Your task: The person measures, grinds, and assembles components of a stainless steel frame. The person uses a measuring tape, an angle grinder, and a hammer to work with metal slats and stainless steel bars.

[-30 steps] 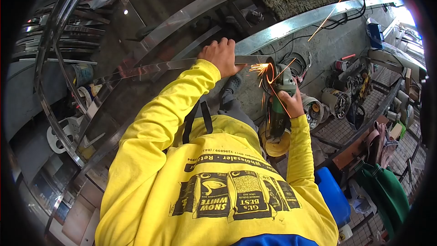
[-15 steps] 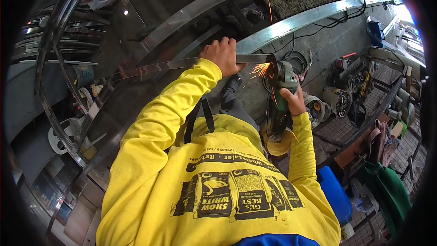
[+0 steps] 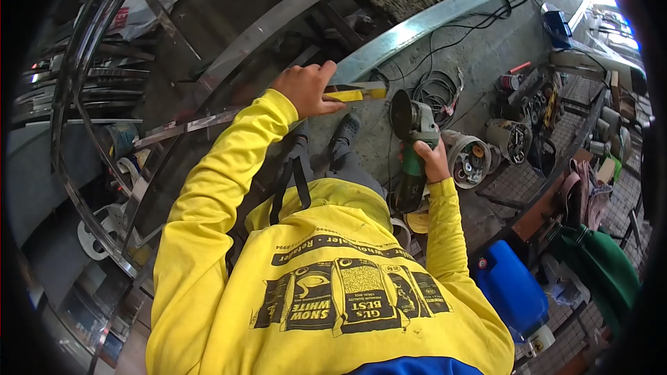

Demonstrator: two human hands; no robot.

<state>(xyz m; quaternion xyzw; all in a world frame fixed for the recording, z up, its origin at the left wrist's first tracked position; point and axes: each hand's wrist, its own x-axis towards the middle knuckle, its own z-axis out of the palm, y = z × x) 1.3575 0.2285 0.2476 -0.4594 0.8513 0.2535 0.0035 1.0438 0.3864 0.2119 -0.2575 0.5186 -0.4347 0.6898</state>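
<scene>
My left hand (image 3: 306, 90) grips a shiny metal bar (image 3: 208, 122) near its cut end, thumb underneath and fingers over the top. The bar's short end (image 3: 368, 90) sticks out past the hand and mirrors the yellow sleeve. In my right hand (image 3: 433, 160) is a green and grey angle grinder (image 3: 412, 175), held by its body. Its dark disc (image 3: 401, 114) stands just right of the bar's end, with a gap between them and no sparks showing.
A wide galvanized beam (image 3: 417, 24) runs away behind the bar. Coiled black cable (image 3: 439, 90) lies on the concrete floor. Buckets of parts (image 3: 464, 165) stand to the right, near a blue jug (image 3: 511, 292). Bent metal frames (image 3: 64, 97) rise at left.
The sparks have stopped, and the grinder disc has come away from the bar. My left hand and the bar have shifted left in view; the grinder has moved slightly down and left.
</scene>
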